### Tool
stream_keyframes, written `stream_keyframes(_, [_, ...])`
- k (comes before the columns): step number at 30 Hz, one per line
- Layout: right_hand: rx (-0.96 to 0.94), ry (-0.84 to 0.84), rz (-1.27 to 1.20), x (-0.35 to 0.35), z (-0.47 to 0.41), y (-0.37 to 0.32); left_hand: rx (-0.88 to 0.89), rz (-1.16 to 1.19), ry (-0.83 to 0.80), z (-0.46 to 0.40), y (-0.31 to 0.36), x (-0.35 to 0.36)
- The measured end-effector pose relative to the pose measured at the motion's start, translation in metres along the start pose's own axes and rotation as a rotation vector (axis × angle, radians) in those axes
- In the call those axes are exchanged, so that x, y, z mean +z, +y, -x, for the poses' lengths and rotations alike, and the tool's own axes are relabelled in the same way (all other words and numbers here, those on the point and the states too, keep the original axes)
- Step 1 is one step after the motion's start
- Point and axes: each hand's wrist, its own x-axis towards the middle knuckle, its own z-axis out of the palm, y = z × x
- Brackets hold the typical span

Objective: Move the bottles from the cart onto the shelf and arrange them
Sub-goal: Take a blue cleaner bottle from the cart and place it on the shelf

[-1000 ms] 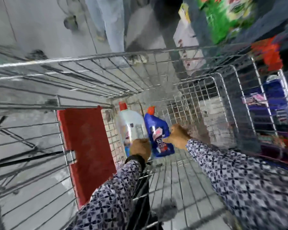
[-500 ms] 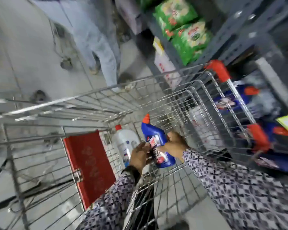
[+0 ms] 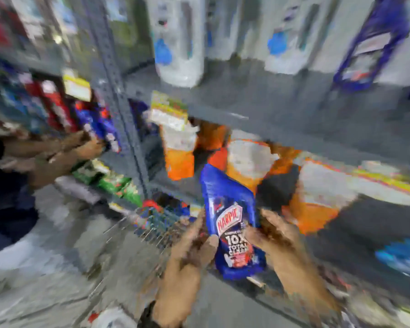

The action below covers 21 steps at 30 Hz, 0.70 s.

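Blue bottle lifted out of the cart and held up before the shelf.

Left of the blue bottle [image 3: 232,223], another person's hands [image 3: 81,147] are seen at the neighbouring shelf bay, blurred. The bottle, held low inside the wire cart [image 3: 156,223] half a second ago, is now raised above the cart rim and tilted slightly, label facing the camera, in front of the grey shelf [image 3: 258,102]. It is gripped from both sides: the left hand [image 3: 189,259] is closed on its left edge, the right hand [image 3: 279,240] on its right edge. Above the bottle, white bottles [image 3: 178,41] are stood on the shelf board; behind and right of it, orange packs [image 3: 317,209] are stacked on the lower level. The view is heavily motion-blurred.
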Motion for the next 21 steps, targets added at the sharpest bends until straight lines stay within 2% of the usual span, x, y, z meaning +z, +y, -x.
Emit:
stream_keyframes(3, [-0.136, 0.152, -0.085, -0.058, 0.06, -0.044, 0.126, -0.019, -0.137, 0.018, 0.03, 0.084])
stream_keyframes(6, [-0.278, 0.337, -0.172, -0.117, 0.115, -0.066, 0.145, -0.021, -0.304, 0.035, 0.047, 0.152])
stream_keyframes(9, [-0.341, 0.486, -0.218, -0.155, 0.158, -0.078, 0.131, -0.031, -0.445, 0.045, 0.05, 0.204])
stream_keyframes(16, [-0.382, 0.599, -0.23, -0.201, 0.199, -0.081, 0.174, -0.061, -0.642, 0.069, 0.051, 0.266])
stream_keyframes(21, [-0.384, 0.601, -0.227, -0.211, 0.2, -0.083, 0.187, -0.047, -0.653, 0.069, 0.05, 0.271])
